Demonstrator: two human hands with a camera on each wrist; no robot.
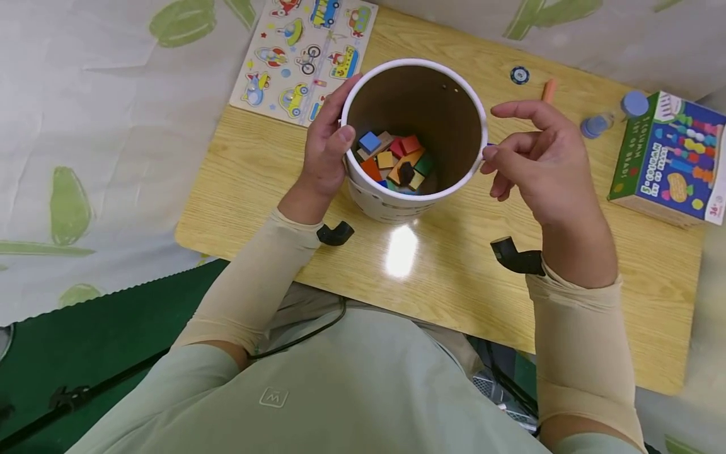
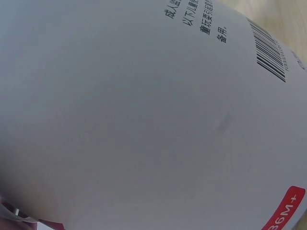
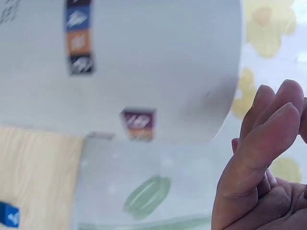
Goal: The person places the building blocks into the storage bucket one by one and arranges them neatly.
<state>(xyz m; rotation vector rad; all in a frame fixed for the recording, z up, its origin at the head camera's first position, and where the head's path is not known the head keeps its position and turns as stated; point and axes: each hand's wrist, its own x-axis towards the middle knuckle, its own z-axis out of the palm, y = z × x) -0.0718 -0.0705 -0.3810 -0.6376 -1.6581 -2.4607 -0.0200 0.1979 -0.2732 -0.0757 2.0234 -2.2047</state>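
Note:
A white bucket (image 1: 416,61) stands over the table before me, its mouth facing up. Inside at the bottom lie several coloured wooden blocks (image 1: 385,160), among them red, blue, orange, yellow and green ones. My left hand (image 1: 326,151) grips the bucket's left side, thumb near the rim and fingers along the outer wall. Printed text and a barcode (image 2: 269,50) show on that wall in the left wrist view. Beside the right rim, my right hand (image 1: 544,161) has its fingers loosely bent and spread. A small dark blue bit shows by its thumb tip; its kind is unclear.
A picture puzzle board (image 1: 283,69) lies at the back left of the wooden table (image 1: 249,164). Toward the right are a round chip (image 1: 519,75), an orange stick (image 1: 548,91), a small clear bottle with blue (image 1: 595,125), a blue cap (image 1: 634,104) and a bead set box (image 1: 669,157).

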